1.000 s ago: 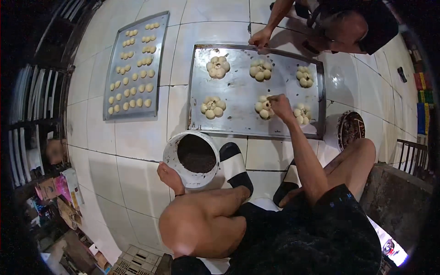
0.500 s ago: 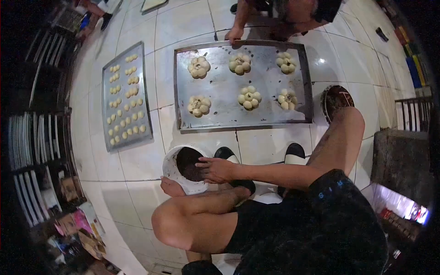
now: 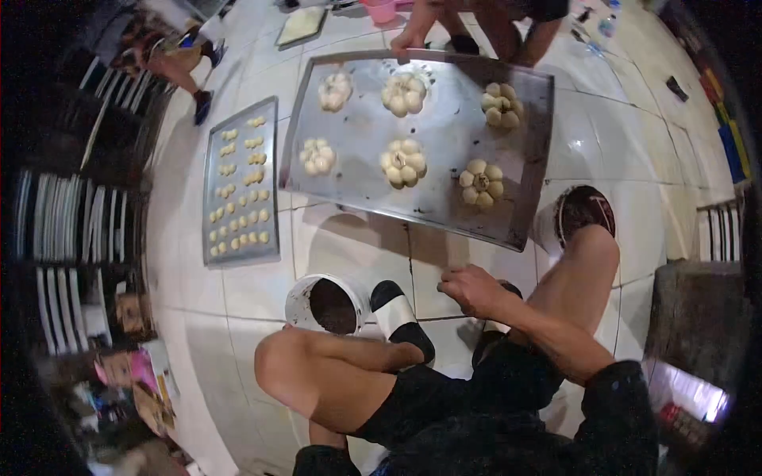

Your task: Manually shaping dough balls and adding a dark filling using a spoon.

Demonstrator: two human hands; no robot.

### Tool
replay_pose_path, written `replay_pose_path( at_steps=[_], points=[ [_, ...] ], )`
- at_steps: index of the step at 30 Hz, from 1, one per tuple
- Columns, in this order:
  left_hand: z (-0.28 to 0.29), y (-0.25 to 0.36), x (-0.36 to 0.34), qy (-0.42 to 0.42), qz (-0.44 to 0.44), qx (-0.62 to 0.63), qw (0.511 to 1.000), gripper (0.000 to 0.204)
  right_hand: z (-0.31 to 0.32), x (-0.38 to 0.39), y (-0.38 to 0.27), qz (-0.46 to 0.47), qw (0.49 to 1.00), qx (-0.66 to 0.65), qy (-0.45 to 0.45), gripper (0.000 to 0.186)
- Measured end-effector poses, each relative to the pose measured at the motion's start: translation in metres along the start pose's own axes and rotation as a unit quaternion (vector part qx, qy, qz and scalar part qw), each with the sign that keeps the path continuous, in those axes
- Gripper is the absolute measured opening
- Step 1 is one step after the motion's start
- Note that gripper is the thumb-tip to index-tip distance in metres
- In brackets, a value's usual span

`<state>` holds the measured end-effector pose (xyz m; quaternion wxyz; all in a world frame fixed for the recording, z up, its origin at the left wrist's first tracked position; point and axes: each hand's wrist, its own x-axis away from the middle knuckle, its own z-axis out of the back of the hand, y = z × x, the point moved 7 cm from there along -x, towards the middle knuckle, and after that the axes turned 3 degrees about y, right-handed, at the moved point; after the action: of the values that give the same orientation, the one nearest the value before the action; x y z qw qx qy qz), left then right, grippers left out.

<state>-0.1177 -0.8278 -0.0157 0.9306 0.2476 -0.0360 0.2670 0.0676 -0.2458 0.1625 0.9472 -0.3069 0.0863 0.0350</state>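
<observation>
The right hand [image 3: 472, 291] is the one I can read: its fingers are loosely curled, just apart from the near edge of the large tray [image 3: 452, 135]. I see nothing in it, but the curl hides the palm, so I cannot tell whether it pinches anything. The left hand is hidden behind the left knee [image 3: 284, 357]; I cannot tell what it does.

From my end, the large tray sits at a slant, with a shadow on the tiled floor [image 3: 190, 341] below it, so I take it to be off the floor at least in part. A co-worker's hand [image 3: 408, 41] has hold of its far rim, probably to steady or carry it. Six flower-shaped dough clusters [image 3: 402, 163] lie on it, well apart, I judge to leave room for spreading.

The white bucket [image 3: 296, 308] of dark crumbs stands close by the left foot, likely for easy reach. A tub [image 3: 586, 213] with a dark brown top is beside the right knee [image 3: 595, 250]. The small tray [image 3: 271, 143], left of the large one, carries dough balls [image 3: 240, 214] in rows, presumably kept orderly and within reach.

As for writing, I can read none: the bottle [image 3: 608, 25] at far right is too small, and the pale marks on the tub look like streaks.
</observation>
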Motion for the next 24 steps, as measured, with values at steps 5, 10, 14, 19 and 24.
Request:
replay_pose_path(
  at_steps=[5, 10, 14, 19, 24],
  points=[
    [0.004, -0.025, 0.063, 0.060, 0.073, 0.021, 0.995, 0.031, 0.055, -0.038, -0.037, -0.018, 0.996, -0.083, -0.027, 0.009],
    [0.105, -0.117, 0.114, 0.136, 0.119, 0.024, 0.983, 0.029, 0.084, -0.005, -0.072, -0.042, 0.996, -0.022, -0.075, 0.017],
    [0.116, 0.117, 0.151, 0.078, -0.056, 0.032, 0.995, 0.025, 0.124, 0.038, -0.059, -0.048, 0.998, -0.028, 0.018, 0.016],
    [0.169, 0.318, 0.386, 0.069, -0.311, 0.010, 0.948, 0.017, 0.156, 0.020, -0.061, -0.073, 0.986, -0.098, 0.113, 0.024],
    [0.090, 0.400, 0.451, -0.037, -0.384, 0.185, 0.904, 0.015, 0.141, 0.017, -0.013, -0.160, 0.969, -0.086, 0.165, 0.030]
  ],
)
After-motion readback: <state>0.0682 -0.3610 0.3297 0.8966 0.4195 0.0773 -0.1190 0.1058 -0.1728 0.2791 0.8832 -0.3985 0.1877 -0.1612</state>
